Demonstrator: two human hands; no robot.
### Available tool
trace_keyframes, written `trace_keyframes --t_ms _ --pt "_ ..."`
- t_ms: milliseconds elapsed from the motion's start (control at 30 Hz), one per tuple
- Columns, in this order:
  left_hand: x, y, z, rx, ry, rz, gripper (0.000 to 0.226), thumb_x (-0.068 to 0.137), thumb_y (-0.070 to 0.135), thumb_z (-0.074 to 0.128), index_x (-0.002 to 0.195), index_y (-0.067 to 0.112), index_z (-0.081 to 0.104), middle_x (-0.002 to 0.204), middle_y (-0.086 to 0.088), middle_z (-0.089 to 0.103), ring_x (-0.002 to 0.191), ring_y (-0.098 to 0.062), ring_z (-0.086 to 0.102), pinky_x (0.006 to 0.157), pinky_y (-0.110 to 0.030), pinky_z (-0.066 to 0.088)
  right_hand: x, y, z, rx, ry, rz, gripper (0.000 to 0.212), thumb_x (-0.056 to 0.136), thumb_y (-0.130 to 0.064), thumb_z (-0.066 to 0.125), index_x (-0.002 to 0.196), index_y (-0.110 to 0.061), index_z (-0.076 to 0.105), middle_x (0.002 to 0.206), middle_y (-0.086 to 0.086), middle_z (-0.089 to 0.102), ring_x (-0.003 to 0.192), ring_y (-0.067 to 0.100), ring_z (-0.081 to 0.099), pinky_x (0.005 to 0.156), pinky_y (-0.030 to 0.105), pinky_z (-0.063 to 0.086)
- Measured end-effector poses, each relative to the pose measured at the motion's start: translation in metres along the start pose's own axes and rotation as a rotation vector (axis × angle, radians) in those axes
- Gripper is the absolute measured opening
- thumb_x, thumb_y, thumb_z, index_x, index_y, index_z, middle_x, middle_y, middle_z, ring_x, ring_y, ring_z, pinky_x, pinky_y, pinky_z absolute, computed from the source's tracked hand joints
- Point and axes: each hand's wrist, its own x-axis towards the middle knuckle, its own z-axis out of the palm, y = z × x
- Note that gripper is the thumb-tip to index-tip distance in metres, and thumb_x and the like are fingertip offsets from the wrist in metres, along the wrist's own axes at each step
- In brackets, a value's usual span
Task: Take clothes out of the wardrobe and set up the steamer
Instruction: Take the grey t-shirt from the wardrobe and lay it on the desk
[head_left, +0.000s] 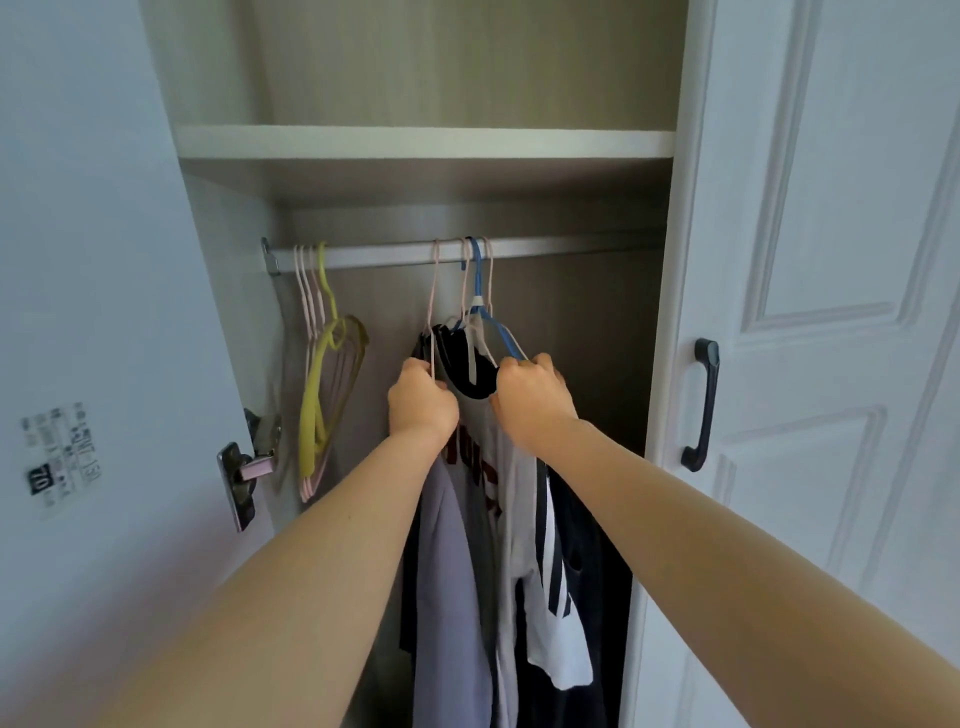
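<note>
The rail (545, 248) above both hands is smooth metal with a dull sheen. The blue hanger (477, 280) gripped by the right hand (532, 397) and the thin pink hanger (434, 291) in the left hand (422, 402) look smooth, plastic or coated. Below the hands, the clothes (447, 545) are soft matt cloth. Behind them the back panel (587, 322) is matt wood-grain. Right of the right hand, the door (831, 208) is smooth white paint with a dark matt handle (704, 405). Left of the left hand, the hinge (241, 478) is shiny metal.
</note>
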Motion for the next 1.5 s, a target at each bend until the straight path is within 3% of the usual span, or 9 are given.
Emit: trace_keyframes --t_ms 133,233,367,567,733,1000,1100,1267,1500 --pt "0.019 0.004 0.002 -0.378 -0.016 -0.211 0.033 0.093 0.004 0.05 0.126 0.005 0.053 0.092 -0.008 0.067 0.101 -0.027 0.062 0.093 -0.036 0.049 0.01 -0.011 -0.005 0.017 -0.02 0.08 0.019 0.089 -0.013 0.059 0.106 -0.005 0.061 0.106 0.015 0.064 0.117 0.031 0.044 0.102 0.044 0.039" --pt "0.021 0.008 -0.001 -0.534 -0.011 -0.238 0.019 0.097 0.006 0.045 0.099 0.008 0.064 0.072 -0.005 0.057 0.072 -0.02 0.055 0.071 -0.028 0.047 0.01 -0.019 -0.004 0.019 -0.041 0.117 0.018 0.088 -0.014 0.059 0.105 -0.008 0.061 0.11 0.014 0.063 0.125 0.031 0.038 0.112 0.055 0.022" --pt "0.019 0.009 -0.013 -0.555 -0.002 -0.2 0.024 0.098 0.005 0.042 0.11 0.012 0.062 0.066 -0.002 0.052 0.056 -0.011 0.045 0.053 -0.017 0.041 0.007 -0.027 -0.006 0.071 0.019 0.128 0.026 0.088 -0.013 0.053 0.113 -0.006 0.056 0.116 0.011 0.06 0.127 0.03 0.037 0.114 0.061 0.01" --pt "0.023 0.016 -0.036 -0.576 0.052 -0.194 0.028 0.097 0.004 0.044 0.117 0.004 0.063 0.065 -0.003 0.052 0.057 -0.011 0.044 0.059 -0.019 0.04 0.012 -0.039 -0.026 0.227 0.08 0.145 0.028 0.089 -0.01 0.048 0.114 -0.001 0.056 0.122 0.016 0.059 0.124 0.031 0.042 0.115 0.051 0.02" --pt "0.017 0.025 -0.049 -0.586 0.071 -0.188 0.028 0.097 0.003 0.044 0.117 0.004 0.063 0.065 -0.002 0.052 0.057 -0.01 0.044 0.059 -0.019 0.04 0.009 -0.048 -0.038 0.361 0.14 0.167 0.023 0.088 -0.005 0.045 0.106 0.002 0.056 0.109 0.019 0.062 0.113 0.032 0.046 0.099 0.042 0.041" --pt "-0.021 0.032 -0.062 -0.65 0.087 -0.22 0.029 0.095 0.001 0.044 0.114 0.006 0.065 0.068 -0.002 0.054 0.062 -0.01 0.048 0.067 -0.02 0.043 -0.028 -0.055 -0.044 0.426 0.178 0.166 0.017 0.094 -0.006 0.043 0.105 0.001 0.054 0.108 0.016 0.059 0.108 0.029 0.044 0.079 0.033 0.041" --pt "-0.047 0.031 -0.066 -0.677 0.058 -0.231 0.023 0.097 0.007 0.045 0.11 0.009 0.065 0.069 -0.001 0.055 0.062 -0.01 0.048 0.06 -0.018 0.042 -0.052 -0.054 -0.049 0.42 0.167 0.125 0.014 0.094 -0.005 0.044 0.103 0.0 0.054 0.104 0.015 0.059 0.103 0.028 0.05 0.072 0.028 0.038" --pt "-0.087 0.019 -0.076 -0.751 0.036 -0.329 0.014 0.096 0.015 0.051 0.1 0.008 0.063 0.07 -0.001 0.053 0.059 -0.011 0.047 0.054 -0.021 0.042 -0.101 -0.057 -0.062 0.533 0.104 0.17 0.012 0.095 -0.007 0.046 0.103 -0.002 0.054 0.1 0.01 0.057 0.085 0.026 0.062 0.072 0.036 0.054" --pt "-0.157 -0.004 -0.084 -0.889 -0.135 -0.507 0.016 0.094 0.02 0.054 0.08 0.015 0.061 0.073 0.0 0.058 0.062 -0.013 0.052 0.057 -0.024 0.046 -0.19 -0.067 -0.081 0.596 0.017 0.269 0.013 0.098 -0.018 0.043 0.087 -0.014 0.049 0.08 -0.001 0.047 0.06 0.01 0.047 0.051 0.021 0.033"
